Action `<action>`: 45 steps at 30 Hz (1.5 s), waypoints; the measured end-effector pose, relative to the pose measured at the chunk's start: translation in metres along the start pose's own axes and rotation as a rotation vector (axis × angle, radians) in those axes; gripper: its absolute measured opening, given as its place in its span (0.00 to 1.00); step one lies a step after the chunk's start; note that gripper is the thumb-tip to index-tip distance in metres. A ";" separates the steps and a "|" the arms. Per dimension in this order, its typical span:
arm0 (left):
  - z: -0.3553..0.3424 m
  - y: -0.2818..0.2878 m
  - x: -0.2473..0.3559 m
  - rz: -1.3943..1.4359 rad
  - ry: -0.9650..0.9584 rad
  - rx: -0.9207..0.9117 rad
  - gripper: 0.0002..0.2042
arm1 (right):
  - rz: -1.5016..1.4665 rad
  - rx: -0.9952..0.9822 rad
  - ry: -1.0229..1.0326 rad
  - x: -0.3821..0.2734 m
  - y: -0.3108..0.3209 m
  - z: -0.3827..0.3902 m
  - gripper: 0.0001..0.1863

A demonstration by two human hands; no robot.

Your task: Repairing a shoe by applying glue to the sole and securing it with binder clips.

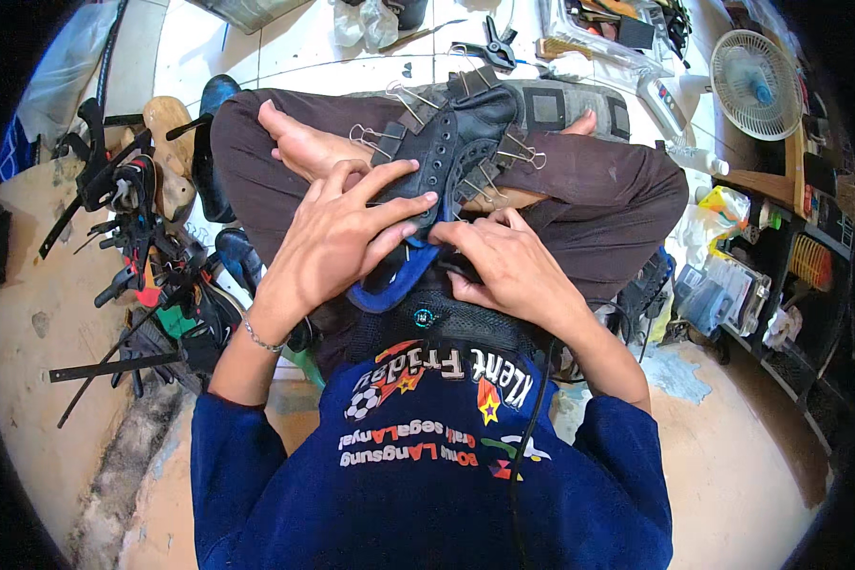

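Note:
A black lace-up shoe (444,152) with a blue lining lies across my lap, its toe pointing away from me. Several black binder clips (389,141) with wire handles grip its edges on both sides and at the toe end. My left hand (337,223) holds the shoe's left side, its fingers laid over the upper beside the eyelets. At the opening, the blue collar (389,293) faces me. My right hand (503,256) has curled fingers pinching the right edge of the shoe near the collar; its fingertips are partly hidden.
To my left stands a rack of dark tools (138,218). A black spring clamp (492,46) lies on the tiles ahead. At the right are a white fan (756,85), a bottle (663,104) and a shelf (779,313). A thin cable (532,427) runs down my shirt.

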State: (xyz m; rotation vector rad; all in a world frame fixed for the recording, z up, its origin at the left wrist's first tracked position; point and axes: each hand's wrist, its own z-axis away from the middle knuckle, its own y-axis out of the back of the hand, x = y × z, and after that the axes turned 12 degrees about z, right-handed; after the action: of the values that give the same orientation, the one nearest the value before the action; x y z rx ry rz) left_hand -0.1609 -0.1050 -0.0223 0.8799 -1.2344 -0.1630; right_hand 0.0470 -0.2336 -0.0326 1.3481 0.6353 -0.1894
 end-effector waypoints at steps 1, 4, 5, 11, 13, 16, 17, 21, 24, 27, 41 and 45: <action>0.000 0.000 0.001 -0.009 0.007 -0.019 0.19 | -0.016 0.012 0.029 0.002 -0.001 0.000 0.29; -0.001 -0.004 -0.002 0.093 0.036 0.006 0.15 | -0.253 0.193 -0.012 0.006 -0.011 -0.007 0.33; 0.000 -0.005 -0.004 0.082 0.034 0.019 0.15 | -0.255 0.197 -0.007 0.007 -0.013 -0.008 0.33; 0.018 -0.022 -0.012 0.356 0.414 0.357 0.23 | -0.148 0.021 -0.037 0.005 -0.011 -0.005 0.36; 0.022 -0.025 -0.017 0.349 0.470 0.333 0.30 | 0.017 -0.017 0.005 0.004 -0.005 -0.004 0.40; 0.024 -0.024 -0.020 0.602 0.624 0.282 0.24 | 0.007 -0.049 -0.013 0.000 -0.001 -0.006 0.43; 0.023 -0.022 -0.021 0.634 0.649 0.257 0.26 | 0.008 -0.031 -0.001 -0.001 -0.001 -0.006 0.43; 0.022 -0.015 -0.014 0.577 0.629 0.204 0.32 | 0.057 -0.110 -0.006 -0.005 0.006 -0.005 0.42; 0.022 -0.014 0.000 0.627 0.605 0.244 0.35 | 0.112 -0.144 -0.004 -0.009 0.026 -0.003 0.40; 0.022 -0.022 0.022 0.224 0.444 0.328 0.35 | -0.118 -0.214 -0.011 -0.007 0.056 -0.004 0.30; 0.016 -0.025 0.046 0.216 0.231 0.318 0.27 | -0.171 0.111 -0.076 -0.033 0.057 -0.016 0.10; 0.014 -0.022 0.041 0.266 0.176 0.341 0.28 | -0.092 0.163 -0.089 -0.033 0.056 -0.020 0.10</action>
State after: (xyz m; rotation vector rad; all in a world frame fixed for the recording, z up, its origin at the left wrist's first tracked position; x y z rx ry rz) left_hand -0.1510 -0.1497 -0.0055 0.9882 -1.2185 0.3403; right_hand 0.0408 -0.2090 0.0305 1.4589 0.6180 -0.3805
